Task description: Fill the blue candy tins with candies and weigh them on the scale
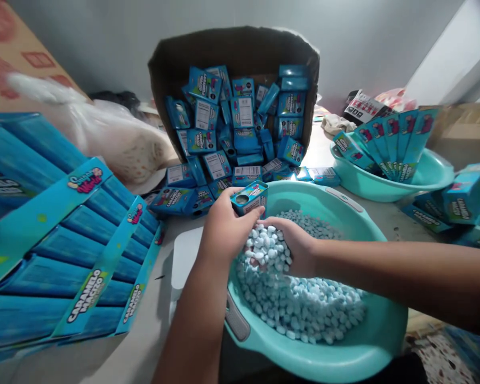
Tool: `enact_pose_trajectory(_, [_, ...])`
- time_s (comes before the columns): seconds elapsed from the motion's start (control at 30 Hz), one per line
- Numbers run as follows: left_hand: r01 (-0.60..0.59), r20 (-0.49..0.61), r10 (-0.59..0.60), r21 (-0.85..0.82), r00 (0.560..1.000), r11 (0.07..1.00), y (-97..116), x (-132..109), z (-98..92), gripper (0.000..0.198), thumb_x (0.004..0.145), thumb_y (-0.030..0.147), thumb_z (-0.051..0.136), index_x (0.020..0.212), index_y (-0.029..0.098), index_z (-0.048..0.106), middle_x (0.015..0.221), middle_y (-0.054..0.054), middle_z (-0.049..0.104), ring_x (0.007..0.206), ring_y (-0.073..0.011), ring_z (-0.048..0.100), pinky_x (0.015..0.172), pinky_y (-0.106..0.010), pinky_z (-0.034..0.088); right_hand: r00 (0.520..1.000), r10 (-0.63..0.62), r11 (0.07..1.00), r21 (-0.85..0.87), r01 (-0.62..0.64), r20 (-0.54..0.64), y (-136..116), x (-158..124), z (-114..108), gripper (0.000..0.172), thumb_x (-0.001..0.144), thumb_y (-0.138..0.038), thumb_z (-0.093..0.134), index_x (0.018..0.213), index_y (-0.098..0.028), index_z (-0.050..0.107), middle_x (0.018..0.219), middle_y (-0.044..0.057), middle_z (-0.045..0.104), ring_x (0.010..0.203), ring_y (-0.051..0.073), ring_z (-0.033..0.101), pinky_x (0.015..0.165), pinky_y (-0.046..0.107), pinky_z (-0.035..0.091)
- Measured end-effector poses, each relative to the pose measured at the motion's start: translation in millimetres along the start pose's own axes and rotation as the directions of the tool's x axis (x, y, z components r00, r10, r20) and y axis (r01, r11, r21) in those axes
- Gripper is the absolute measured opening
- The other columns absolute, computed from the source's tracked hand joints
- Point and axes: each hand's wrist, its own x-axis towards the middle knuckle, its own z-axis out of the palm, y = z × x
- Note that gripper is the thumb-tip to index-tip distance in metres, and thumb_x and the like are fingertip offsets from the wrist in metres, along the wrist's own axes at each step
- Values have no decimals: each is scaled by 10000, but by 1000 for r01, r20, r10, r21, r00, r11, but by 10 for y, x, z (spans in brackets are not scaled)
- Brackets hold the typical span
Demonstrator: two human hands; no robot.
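My left hand (228,221) is closed around a small blue candy tin (251,195), tilted with a round dark opening showing in its top. Right beside it, my right hand (294,242) is cupped palm up and heaped with pale blue candies (269,246). Both hands are over the near-left part of a turquoise basin (368,341), which holds a large pile of the same candies (316,309). The fingers of my right hand are mostly hidden under the heap.
A cardboard box (240,45) on its side spills blue tins behind the basin. Stacked display boxes (92,288) stand at left. A smaller turquoise basin (424,184) with folded cartons is at right, near more blue boxes (464,200). A white object (186,253) lies under my left arm.
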Motion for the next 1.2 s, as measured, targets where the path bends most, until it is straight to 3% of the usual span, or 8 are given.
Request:
enact_pose_trajectory(0.13, [-3, -9, 3, 14, 1000, 1000, 4, 9, -2, 513, 733, 391, 803, 1183, 221, 626, 1048, -55, 765, 925, -245, 732, 780, -327, 565, 994, -105, 993, 56, 106, -20, -109, -111, 0, 237, 945, -312, 450, 940, -155, 628, 717, 81, 711, 582, 171, 676, 486, 220, 498])
enact_pose_trajectory(0.4, [-135, 57, 131, 75, 990, 988, -28, 0, -5, 447, 726, 323, 776, 1143, 214, 658, 1097, -59, 755, 1006, -252, 711, 845, -343, 538, 940, -322, 929, 154, 336, -108, -408, -307, 76, 211, 951, -300, 456, 898, -166, 609, 764, 74, 696, 635, 140, 653, 511, 203, 536])
enact_pose_trajectory(0.6, [-306, 226, 273, 127, 935, 944, -32, -51, -4, 359, 743, 323, 760, 1093, 267, 697, 995, -17, 761, 909, -236, 704, 765, -333, 524, 829, -558, 809, 191, 555, -43, -709, -348, 417, 201, 951, -348, 470, 935, -200, 604, 791, 16, 666, 668, 98, 625, 555, 179, 549])
enact_pose_trajectory(0.7, [-375, 256, 342, 91, 904, 923, -26, -77, 0, 376, 739, 344, 776, 1100, 272, 699, 993, -7, 760, 898, -224, 704, 778, -327, 528, 772, -634, 759, 150, 633, -53, -752, -349, 515, 237, 981, -374, 417, 958, -234, 607, 814, -14, 662, 695, 85, 631, 564, 166, 535])
enact_pose_trajectory(0.87, [-408, 337, 374, 33, 864, 912, -19, -97, -12, 411, 732, 351, 800, 1122, 266, 700, 987, 4, 760, 890, -221, 711, 774, -321, 537, 787, -600, 784, 93, 614, -140, -727, -316, 408, 302, 1006, -408, 361, 948, -245, 608, 898, -12, 689, 774, 95, 656, 607, 184, 545])
enact_pose_trajectory(1.0, [-448, 411, 412, -9, 814, 894, -28, -87, -34, 446, 750, 327, 792, 1181, 258, 700, 1087, -21, 757, 999, -255, 705, 871, -351, 539, 820, -546, 812, 132, 568, -171, -702, -237, 314, 267, 1001, -374, 392, 1005, -236, 620, 831, 5, 669, 733, 106, 652, 582, 199, 544])
enact_pose_trajectory(1.1, [-447, 422, 420, -38, 803, 894, -34, -84, -44, 461, 765, 303, 774, 1215, 254, 690, 1139, -40, 750, 1048, -273, 699, 909, -367, 536, 827, -543, 821, 114, 559, -146, -661, -181, 306, 245, 987, -390, 438, 1066, -237, 612, 809, 11, 660, 721, 120, 651, 579, 213, 548])
enact_pose_trajectory(1.2, [-452, 409, 415, -8, 812, 892, -31, -91, -42, 440, 764, 299, 774, 1196, 264, 698, 1116, -33, 756, 1023, -270, 705, 850, -349, 543, 809, -584, 810, 21, 586, -63, -620, -172, 316, 274, 933, -462, 552, 1099, -249, 599, 830, 7, 659, 784, 141, 667, 636, 236, 564])
